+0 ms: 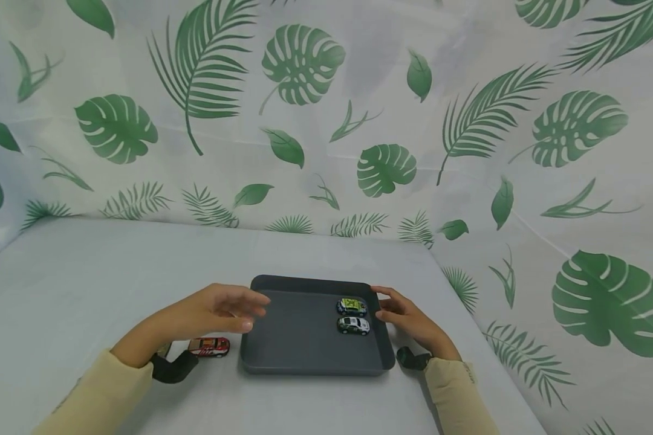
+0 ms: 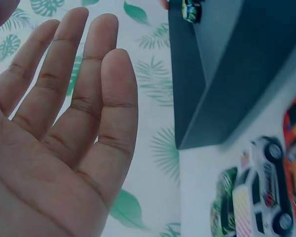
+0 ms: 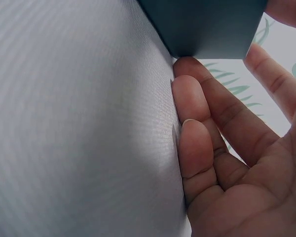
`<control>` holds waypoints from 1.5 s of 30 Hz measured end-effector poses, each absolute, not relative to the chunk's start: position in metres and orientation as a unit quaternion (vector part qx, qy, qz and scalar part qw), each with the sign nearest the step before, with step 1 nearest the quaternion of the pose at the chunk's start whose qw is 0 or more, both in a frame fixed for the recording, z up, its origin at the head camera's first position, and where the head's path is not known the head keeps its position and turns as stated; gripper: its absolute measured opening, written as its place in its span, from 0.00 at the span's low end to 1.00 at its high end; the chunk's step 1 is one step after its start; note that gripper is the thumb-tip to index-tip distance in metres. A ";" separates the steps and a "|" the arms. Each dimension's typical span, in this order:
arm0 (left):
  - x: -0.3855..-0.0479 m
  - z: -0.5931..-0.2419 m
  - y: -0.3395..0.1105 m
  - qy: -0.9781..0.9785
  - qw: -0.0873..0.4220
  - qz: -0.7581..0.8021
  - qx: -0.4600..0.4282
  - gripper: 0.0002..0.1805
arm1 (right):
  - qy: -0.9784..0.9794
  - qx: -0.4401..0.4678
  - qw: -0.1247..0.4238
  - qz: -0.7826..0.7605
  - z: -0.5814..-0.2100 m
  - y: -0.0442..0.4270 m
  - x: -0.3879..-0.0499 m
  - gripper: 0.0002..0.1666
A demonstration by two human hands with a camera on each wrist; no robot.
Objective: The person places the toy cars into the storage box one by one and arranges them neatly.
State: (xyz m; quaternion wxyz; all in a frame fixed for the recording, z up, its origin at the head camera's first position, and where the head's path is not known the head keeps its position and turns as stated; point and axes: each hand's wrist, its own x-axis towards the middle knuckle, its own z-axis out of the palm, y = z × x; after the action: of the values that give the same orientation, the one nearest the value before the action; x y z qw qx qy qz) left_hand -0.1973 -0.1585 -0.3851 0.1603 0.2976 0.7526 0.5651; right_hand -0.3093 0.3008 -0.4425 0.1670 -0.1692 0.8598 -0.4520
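Observation:
In the head view a dark grey tray (image 1: 288,338) holds a yellow-green toy car (image 1: 351,306) and a white-and-black toy car (image 1: 354,325), side by side near its right wall. My left hand (image 1: 212,314) hovers at the tray's left edge, its fingers extended and nothing in its grasp; the left wrist view shows the bare palm (image 2: 59,128). My right hand (image 1: 413,323) holds the tray's right side, thumb at the rim. From the right wrist, the other fingers (image 3: 195,143) lie low beside the tray's wall (image 3: 212,29), against the white surface.
A red toy car (image 1: 209,346) stands left of the tray, and another is mostly hidden behind my left wrist. The left wrist view shows a white car (image 2: 259,197), a green car (image 2: 224,202) and red there. A leaf-patterned curtain (image 1: 315,133) stands behind the table.

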 end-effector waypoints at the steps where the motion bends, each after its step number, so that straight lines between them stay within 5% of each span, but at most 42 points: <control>1: -0.196 -0.386 -0.160 0.751 0.160 0.568 0.296 0.27 | 0.861 -0.168 0.167 -0.451 -0.442 0.301 -0.309 0.40; 27: -0.179 -0.410 -0.222 0.774 0.108 0.547 0.301 0.26 | 0.861 -0.166 0.166 -0.452 -0.442 0.301 -0.310 0.40; 45: -0.181 -0.427 -0.271 0.798 0.120 0.526 0.270 0.28 | 0.860 -0.161 0.168 -0.454 -0.441 0.299 -0.307 0.39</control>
State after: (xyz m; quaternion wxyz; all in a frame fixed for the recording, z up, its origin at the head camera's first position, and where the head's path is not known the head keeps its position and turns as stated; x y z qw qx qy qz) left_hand -0.1807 -0.2708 -0.4272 0.1195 0.2699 0.7978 0.5258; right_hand -0.3066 0.2988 -0.4406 0.1683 -0.1613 0.8601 -0.4538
